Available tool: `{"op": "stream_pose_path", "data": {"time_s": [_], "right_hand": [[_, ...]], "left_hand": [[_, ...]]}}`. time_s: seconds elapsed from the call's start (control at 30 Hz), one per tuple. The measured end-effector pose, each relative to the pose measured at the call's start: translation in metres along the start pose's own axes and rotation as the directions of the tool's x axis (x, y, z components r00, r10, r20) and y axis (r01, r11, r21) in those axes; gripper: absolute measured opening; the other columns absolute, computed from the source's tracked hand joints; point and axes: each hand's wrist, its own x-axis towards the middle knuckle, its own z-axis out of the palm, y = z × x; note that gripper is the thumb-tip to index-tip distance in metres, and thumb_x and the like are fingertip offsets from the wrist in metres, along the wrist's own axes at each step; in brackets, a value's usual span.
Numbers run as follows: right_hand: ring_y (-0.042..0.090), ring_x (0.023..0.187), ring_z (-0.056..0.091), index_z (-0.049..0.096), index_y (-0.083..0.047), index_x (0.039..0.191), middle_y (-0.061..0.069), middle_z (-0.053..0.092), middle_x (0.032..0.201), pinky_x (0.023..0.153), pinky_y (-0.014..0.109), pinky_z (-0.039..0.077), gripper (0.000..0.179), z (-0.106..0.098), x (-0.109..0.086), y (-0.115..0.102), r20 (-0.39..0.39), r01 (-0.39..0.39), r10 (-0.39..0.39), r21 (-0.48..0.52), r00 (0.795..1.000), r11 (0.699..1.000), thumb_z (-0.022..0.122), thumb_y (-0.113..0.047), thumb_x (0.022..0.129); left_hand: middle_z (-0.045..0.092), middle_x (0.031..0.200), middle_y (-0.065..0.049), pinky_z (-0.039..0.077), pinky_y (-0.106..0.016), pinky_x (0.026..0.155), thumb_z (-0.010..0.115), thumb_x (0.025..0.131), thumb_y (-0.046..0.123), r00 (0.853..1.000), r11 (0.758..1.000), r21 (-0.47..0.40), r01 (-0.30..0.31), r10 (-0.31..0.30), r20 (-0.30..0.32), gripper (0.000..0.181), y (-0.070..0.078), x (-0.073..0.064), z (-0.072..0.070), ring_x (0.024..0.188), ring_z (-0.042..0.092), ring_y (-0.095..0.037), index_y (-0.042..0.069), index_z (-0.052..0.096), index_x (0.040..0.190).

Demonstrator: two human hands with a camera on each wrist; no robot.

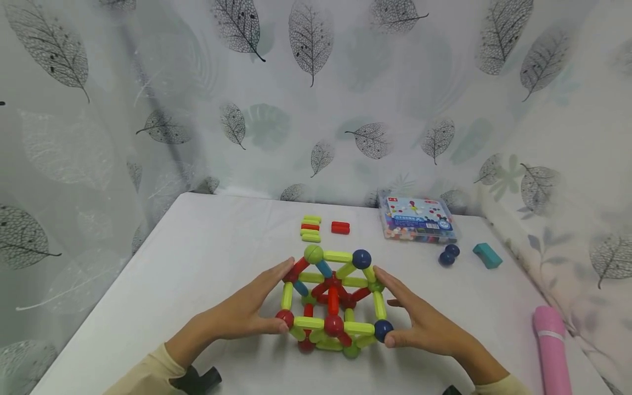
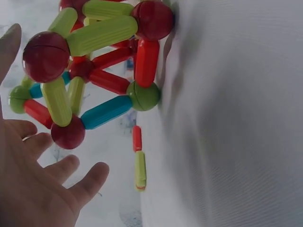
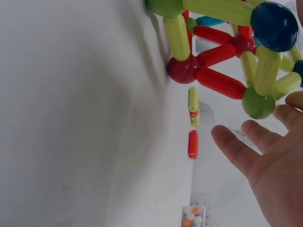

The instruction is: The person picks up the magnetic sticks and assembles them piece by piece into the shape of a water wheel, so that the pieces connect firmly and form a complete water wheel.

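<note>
A magnetic ball-and-rod structure (image 1: 333, 326) of yellow-green, red and blue rods joined by red, green and dark blue balls stands on the white table. At its left side, my left hand (image 1: 242, 312) has its thumb by a lower red ball (image 1: 285, 318) and its fingertips at an upper red ball. Opposite, my right hand (image 1: 424, 323) reaches the structure with its thumb at a dark blue ball (image 1: 383, 331) and a fingertip near a green ball (image 3: 258, 102). Both wrist views show the fingers spread and mostly straight beside the balls.
Behind the structure lie yellow-green and red loose rods (image 1: 310, 232) and two red rods (image 1: 340, 227). A clear plastic box (image 1: 418, 220) stands at the back right, near two dark blue balls (image 1: 447, 257) and a teal block (image 1: 487, 255). Along the right edge is a pink cylindrical item (image 1: 551, 348).
</note>
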Motion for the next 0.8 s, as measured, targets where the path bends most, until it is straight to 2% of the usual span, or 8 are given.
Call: {"op": "stream_pose_path", "data": {"time_s": [0.13,0.37,0.5,0.6,0.7,0.8], "right_hand": [[0.034,0.148,0.036,0.010,-0.033,0.165,-0.003,0.013,0.171,0.105,0.048,0.051,0.108,-0.002,0.001,0.000,-0.005,0.027,-0.027,-0.018,1.000,0.999,0.082,-0.033,0.084],[0.029,0.148,0.038,0.010,-0.040,0.163,-0.008,0.017,0.170,0.107,0.050,0.048,0.106,0.000,0.002,0.001,0.022,-0.033,0.033,-0.016,0.999,0.999,0.081,-0.033,0.085],[0.031,0.146,0.039,0.011,-0.039,0.164,-0.007,0.016,0.170,0.104,0.053,0.051,0.106,0.000,0.003,0.001,0.013,-0.006,0.006,-0.013,1.000,1.000,0.082,-0.032,0.085],[0.035,0.146,0.038,0.013,-0.035,0.164,-0.003,0.016,0.171,0.101,0.053,0.053,0.102,-0.004,0.003,0.004,0.007,0.042,-0.041,-0.019,0.999,0.999,0.080,-0.031,0.087],[0.039,0.144,0.040,0.018,-0.031,0.164,0.005,0.022,0.169,0.100,0.054,0.053,0.086,-0.014,0.011,0.011,-0.045,0.064,-0.066,-0.044,0.997,0.997,0.070,-0.030,0.096],[0.040,0.138,0.048,0.030,-0.024,0.161,0.012,0.037,0.162,0.099,0.056,0.053,0.068,-0.028,0.039,0.023,-0.147,0.009,-0.025,-0.113,0.989,0.994,0.062,-0.031,0.102]], "left_hand": [[0.019,0.170,0.010,0.040,-0.059,0.112,0.075,0.083,0.059,1.000,1.000,0.013,-0.001,0.001,-0.004,0.104,0.000,0.000,-0.002,0.156,0.020,-0.021,0.041,0.012,0.163],[0.018,0.168,0.016,0.039,-0.058,0.113,0.074,0.083,0.061,1.000,1.000,0.024,0.020,-0.020,0.009,0.102,-0.002,-0.002,-0.002,0.157,0.017,-0.021,0.042,0.012,0.163],[0.016,0.169,0.016,0.043,-0.057,0.110,0.072,0.084,0.064,1.000,0.998,0.070,-0.003,0.003,-0.005,0.099,-0.006,-0.005,-0.002,0.157,0.017,-0.021,0.041,0.016,0.163],[0.016,0.170,0.013,0.045,-0.057,0.109,0.069,0.085,0.066,0.999,0.992,0.121,-0.031,0.032,-0.009,0.096,-0.009,-0.009,-0.003,0.156,0.018,-0.023,0.039,0.021,0.162],[0.016,0.170,0.011,0.043,-0.058,0.110,0.067,0.086,0.068,0.998,0.985,0.165,-0.053,0.056,-0.008,0.093,-0.010,-0.010,-0.003,0.156,0.018,-0.024,0.036,0.024,0.162],[0.016,0.170,0.011,0.041,-0.062,0.111,0.065,0.086,0.069,0.998,0.977,0.203,-0.057,0.059,-0.003,0.091,-0.012,-0.010,-0.002,0.157,0.018,-0.025,0.037,0.026,0.162]]}}
